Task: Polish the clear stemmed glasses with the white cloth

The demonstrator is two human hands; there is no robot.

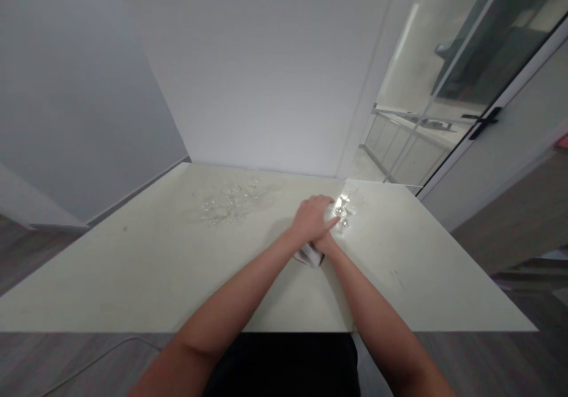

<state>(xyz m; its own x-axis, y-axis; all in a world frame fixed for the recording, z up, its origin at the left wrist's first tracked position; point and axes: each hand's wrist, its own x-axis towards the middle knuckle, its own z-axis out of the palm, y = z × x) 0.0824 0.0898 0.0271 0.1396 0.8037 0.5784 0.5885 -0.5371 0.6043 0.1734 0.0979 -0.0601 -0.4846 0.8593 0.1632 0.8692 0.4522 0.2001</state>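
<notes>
Hands: left hand (310, 216) and right hand (326, 243) brought together, left mostly over right; finger closure hidden, can't be confirmed.
Cloth: white cloth (313, 256) seen under/near side of hands, ctr-right of tabletop; poss. gripped, contents (if any) not visible.
Stemware, R: stemmed glasses (340, 212) placed just beside hands, far-right side; exact no. unclear.
Glassware, L: clear glasses (231, 191) grouped at far left, apart from hands.
Risk 1: R stemware could be tipped if knocked by fingers or snagged by loose cloth.
Risk 2: L group could be knocked together if swept by left forearm.
Surface: white tabletop (146, 267), glossy; glare at R stemware, small marks seen.
Room: pale walls, grey floor (102, 364) w/ cable (89, 373) near left; door w/ black handle (486, 120) at right.
</notes>
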